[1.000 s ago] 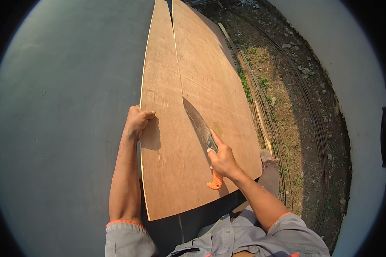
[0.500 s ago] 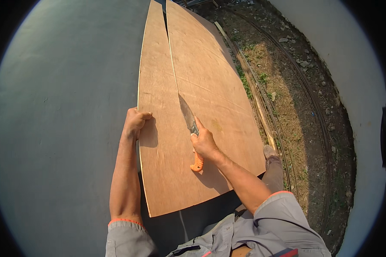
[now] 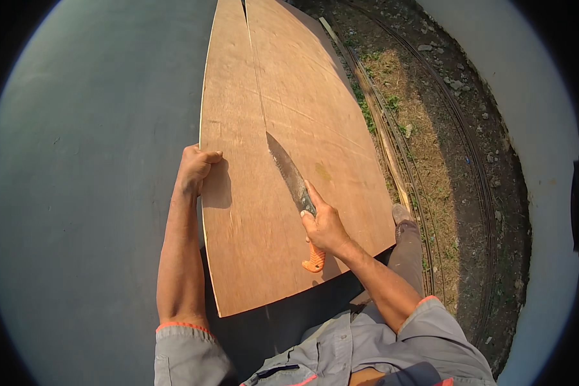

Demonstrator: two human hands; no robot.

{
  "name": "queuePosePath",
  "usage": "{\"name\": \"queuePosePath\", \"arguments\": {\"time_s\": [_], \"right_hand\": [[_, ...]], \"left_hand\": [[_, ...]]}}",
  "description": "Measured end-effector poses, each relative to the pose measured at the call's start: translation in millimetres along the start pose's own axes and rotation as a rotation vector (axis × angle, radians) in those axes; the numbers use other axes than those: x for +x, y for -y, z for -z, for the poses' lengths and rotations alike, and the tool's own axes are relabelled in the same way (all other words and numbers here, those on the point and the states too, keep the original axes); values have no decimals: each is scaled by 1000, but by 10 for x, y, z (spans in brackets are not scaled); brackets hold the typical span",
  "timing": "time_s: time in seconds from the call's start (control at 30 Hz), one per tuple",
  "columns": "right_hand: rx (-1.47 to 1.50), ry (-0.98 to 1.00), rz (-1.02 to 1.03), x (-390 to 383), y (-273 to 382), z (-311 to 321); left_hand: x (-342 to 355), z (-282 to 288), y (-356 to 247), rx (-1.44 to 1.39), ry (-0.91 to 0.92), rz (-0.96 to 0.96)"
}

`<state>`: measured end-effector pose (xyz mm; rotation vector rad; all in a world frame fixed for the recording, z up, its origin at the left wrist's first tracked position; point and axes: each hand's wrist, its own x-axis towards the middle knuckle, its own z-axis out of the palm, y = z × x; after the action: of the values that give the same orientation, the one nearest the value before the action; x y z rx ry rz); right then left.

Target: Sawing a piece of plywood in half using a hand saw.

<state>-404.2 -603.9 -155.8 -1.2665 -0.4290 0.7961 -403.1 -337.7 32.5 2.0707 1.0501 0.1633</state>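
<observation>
Right hand (image 3: 328, 228) is wrapped around the orange handle (image 3: 314, 258) of a handsaw (image 3: 296, 186), whose blade tip is set at the near end of a slit (image 3: 257, 80) in a plywood sheet (image 3: 328, 138). The sheet's left edge is clamped by the left hand (image 3: 196, 166), thumb on top; the fingertips beneath are hidden. The sheet is flanked by a grey surface (image 3: 96, 180) on the left and timber (image 3: 392, 164) on the right.

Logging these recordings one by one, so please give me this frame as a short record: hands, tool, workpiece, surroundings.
Left hand: gripping board's left edge, thumb on top
Right hand: gripping saw by its handle, orange at the end
Saw: blade at slit's near end
Board: wooden, slit lengthwise
Right side: long wooden strip on ground
</observation>
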Motion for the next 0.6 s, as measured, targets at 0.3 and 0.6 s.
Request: {"name": "queuePosePath", "arguments": {"time_s": [0.3, 0.6], "right_hand": [[40, 7, -85, 355, 59, 39], [39, -35, 130, -791, -28, 277]], "left_hand": [[108, -163, 62, -5, -3, -33], [-62, 7, 1, 38, -39, 12]]}}
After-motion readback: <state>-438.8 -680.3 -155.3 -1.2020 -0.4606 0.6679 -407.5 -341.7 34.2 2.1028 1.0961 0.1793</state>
